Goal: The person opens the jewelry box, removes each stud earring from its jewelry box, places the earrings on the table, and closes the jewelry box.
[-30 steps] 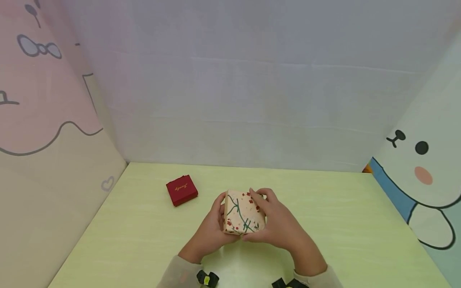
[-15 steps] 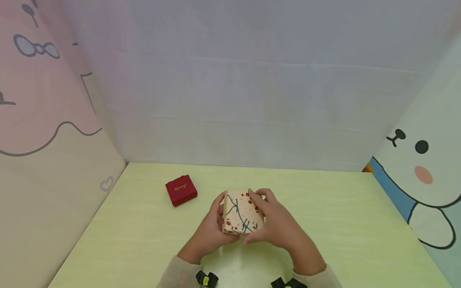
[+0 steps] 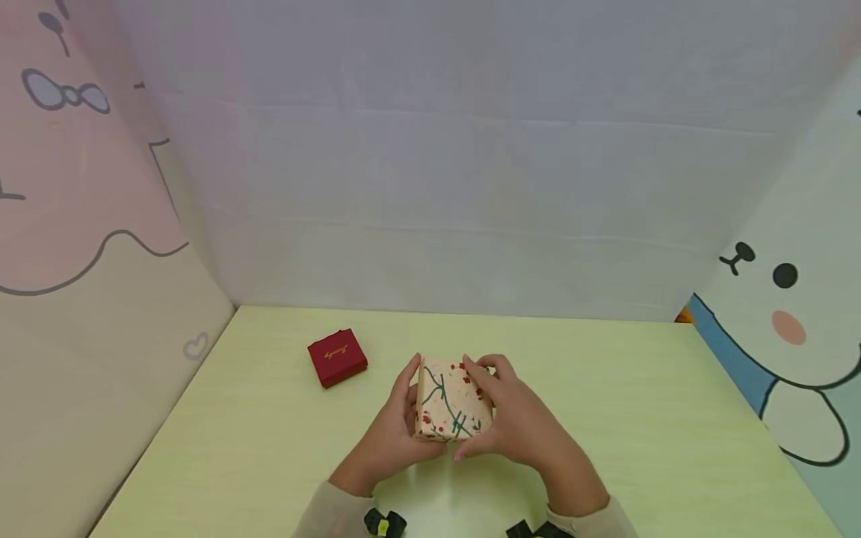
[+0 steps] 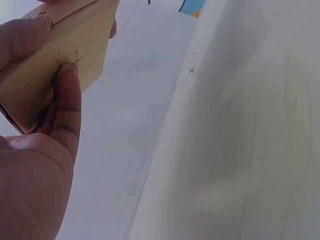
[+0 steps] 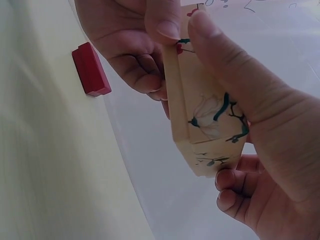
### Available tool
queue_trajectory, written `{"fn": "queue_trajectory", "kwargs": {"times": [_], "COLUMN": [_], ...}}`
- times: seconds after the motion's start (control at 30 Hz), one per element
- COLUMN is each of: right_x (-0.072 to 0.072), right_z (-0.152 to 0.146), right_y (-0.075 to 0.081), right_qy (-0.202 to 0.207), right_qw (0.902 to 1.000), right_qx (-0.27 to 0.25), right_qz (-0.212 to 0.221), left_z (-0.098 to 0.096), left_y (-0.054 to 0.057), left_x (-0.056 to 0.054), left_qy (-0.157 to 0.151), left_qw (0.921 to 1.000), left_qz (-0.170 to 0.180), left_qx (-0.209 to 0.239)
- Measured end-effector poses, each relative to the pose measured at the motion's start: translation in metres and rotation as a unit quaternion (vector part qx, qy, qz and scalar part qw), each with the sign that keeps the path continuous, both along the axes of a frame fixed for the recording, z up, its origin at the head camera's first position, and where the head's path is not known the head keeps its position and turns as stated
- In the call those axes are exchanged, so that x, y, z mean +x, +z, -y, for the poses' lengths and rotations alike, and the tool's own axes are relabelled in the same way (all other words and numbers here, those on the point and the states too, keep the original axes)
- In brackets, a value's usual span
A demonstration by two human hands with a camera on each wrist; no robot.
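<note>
Between both hands is a small cream box [image 3: 447, 403] painted with green stems and red flowers; it is held above the table and tilted in the wrist views. My left hand [image 3: 386, 441] grips its left side, with fingers under its plain base, as the left wrist view shows. From the other side my right hand [image 3: 521, 418] grips it, thumb along the near side wall and fingertips on the top and far edge. A seam runs along the side of the box [image 5: 200, 110] in the right wrist view. Whatever may be inside is hidden.
A dark red box [image 3: 338, 357] with gold lettering lies on the pale yellow-green table [image 3: 605, 388], behind and left of the hands. A whitish cloth wall [image 3: 471, 187] closes the back, and printed panels stand at both sides.
Both hands keep their hold on the cream box, which stays at nearly the same spot. My right thumb has drawn slightly away from the left thumb. The view shifts very slightly.
</note>
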State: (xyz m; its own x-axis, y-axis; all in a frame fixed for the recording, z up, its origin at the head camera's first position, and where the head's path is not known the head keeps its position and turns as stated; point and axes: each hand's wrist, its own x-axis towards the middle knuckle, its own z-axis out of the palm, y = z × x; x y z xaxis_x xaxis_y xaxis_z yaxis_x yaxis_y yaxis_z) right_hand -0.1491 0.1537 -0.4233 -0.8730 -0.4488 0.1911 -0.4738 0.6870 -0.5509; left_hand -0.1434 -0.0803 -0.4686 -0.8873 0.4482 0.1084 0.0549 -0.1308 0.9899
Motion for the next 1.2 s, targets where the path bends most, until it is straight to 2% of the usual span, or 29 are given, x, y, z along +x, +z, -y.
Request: {"fn": "queue_trajectory", "kwargs": {"times": [0.33,0.53,0.8,1.03,1.2], "right_x": [0.002,0.002,-0.001,-0.005,-0.006], "right_z": [0.0,0.0,-0.006,-0.011,-0.009], "right_y": [0.001,0.0,-0.001,-0.005,-0.011], "right_qy": [0.012,0.003,0.015,0.04,0.041], "right_qw": [0.9999,0.9999,0.9962,0.9947,0.9934], "right_qx": [-0.007,-0.003,-0.058,-0.076,-0.086], "right_qz": [0.004,0.009,0.064,0.056,0.064], "left_z": [0.003,0.004,0.007,0.007,0.009], "left_y": [-0.001,-0.001,-0.002,-0.003,-0.003], "left_x": [0.002,0.0,-0.001,-0.002,-0.003], "left_qy": [-0.025,-0.034,-0.03,-0.033,-0.023], "left_qw": [0.9991,0.9986,0.9979,0.9969,0.9987], "left_qz": [-0.005,0.004,0.022,0.026,0.022], "left_qx": [0.033,0.04,0.052,0.066,0.039]}}
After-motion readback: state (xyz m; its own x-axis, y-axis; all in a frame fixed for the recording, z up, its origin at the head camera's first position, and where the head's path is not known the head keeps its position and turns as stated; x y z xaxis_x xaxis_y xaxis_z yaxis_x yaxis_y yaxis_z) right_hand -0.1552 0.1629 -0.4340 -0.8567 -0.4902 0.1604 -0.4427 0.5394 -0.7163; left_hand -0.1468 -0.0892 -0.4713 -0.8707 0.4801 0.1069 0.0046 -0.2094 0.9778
